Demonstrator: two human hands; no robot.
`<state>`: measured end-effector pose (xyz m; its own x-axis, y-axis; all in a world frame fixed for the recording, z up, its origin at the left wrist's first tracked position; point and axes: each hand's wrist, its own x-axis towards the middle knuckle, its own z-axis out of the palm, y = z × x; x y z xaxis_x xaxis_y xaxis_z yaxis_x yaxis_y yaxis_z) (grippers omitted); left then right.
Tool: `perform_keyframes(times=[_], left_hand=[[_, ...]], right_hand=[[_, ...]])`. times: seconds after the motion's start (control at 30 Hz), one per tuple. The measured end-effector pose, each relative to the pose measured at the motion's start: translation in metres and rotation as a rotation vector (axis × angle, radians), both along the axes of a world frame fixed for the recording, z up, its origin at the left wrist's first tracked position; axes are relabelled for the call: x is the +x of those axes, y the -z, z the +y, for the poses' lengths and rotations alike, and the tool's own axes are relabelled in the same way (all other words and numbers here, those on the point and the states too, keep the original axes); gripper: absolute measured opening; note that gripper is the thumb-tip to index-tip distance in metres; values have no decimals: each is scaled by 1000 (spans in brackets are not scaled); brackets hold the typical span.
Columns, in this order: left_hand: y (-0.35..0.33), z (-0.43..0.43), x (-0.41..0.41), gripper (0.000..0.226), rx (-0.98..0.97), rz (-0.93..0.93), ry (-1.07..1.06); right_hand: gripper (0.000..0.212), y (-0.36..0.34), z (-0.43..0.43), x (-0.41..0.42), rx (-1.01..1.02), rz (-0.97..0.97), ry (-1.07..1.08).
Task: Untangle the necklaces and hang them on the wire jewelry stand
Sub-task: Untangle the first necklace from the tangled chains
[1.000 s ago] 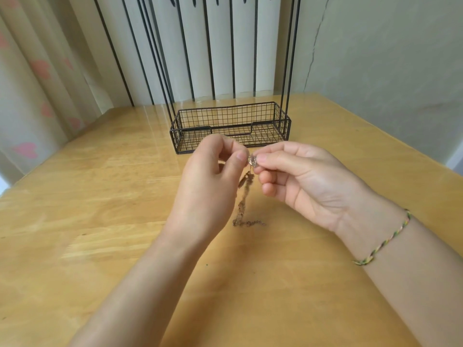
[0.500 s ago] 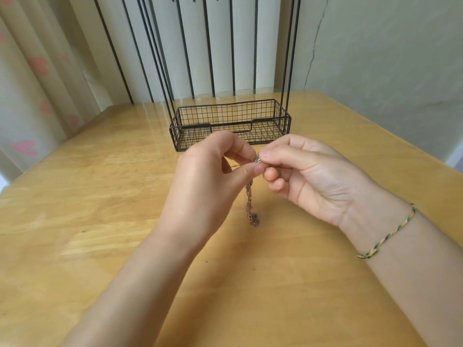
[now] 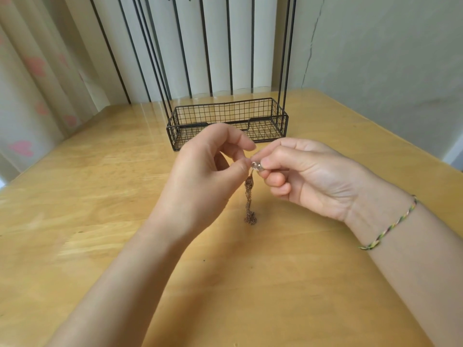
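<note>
I observe two bare hands meeting at the centre of the frame, above a wooden bench [image 3: 100,186]. The left grip [image 3: 208,171] is closed in a pinch: thumb and forefinger hold the top of the tangled necklaces [image 3: 249,196], and the other fingers are curled behind. The right grip [image 3: 308,176] is likewise closed in a pinch, thumb and forefinger on a small silver piece [image 3: 256,166] at the top of the same bundle, just beside the left fingertips. The lower fingers of that hand are curled toward the palm.

The necklaces hang as one thin brownish strand straight down from the two pinches, just below centre frame. The lower end is bunched into a small clump at the bench surface; I cannot tell whether it rests there or hangs just clear.

The wire stand [image 3: 180,136] sits on the bench behind the hands, upper centre of the frame. Its black mesh basket is in view and thin black rods [image 3: 283,58] rise from both ends out of the top edge. No chain is visible on it.

A braided bracelet [image 3: 390,221] circles the right wrist, at right of frame. A curtain [image 3: 30,71] with pink marks fills the upper left.
</note>
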<state>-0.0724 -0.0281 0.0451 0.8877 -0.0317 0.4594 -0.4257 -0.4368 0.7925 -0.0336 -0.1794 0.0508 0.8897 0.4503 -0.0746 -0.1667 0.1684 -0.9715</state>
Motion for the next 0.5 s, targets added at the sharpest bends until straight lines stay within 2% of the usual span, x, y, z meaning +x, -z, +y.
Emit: perform_keyframes(times=[0.2,0.4,0.5], left_hand=[[2,-4,-2,24,209,-96,-90],[3,-6,-3,23,240,-72,-79],[2,-5,-2,22,213,-47,-101]], right_hand=[[15,0,0,-2,-112,15,-84],[30,3,2,0,-334,-246,149],[33,3,4,1,-363,-316,204]])
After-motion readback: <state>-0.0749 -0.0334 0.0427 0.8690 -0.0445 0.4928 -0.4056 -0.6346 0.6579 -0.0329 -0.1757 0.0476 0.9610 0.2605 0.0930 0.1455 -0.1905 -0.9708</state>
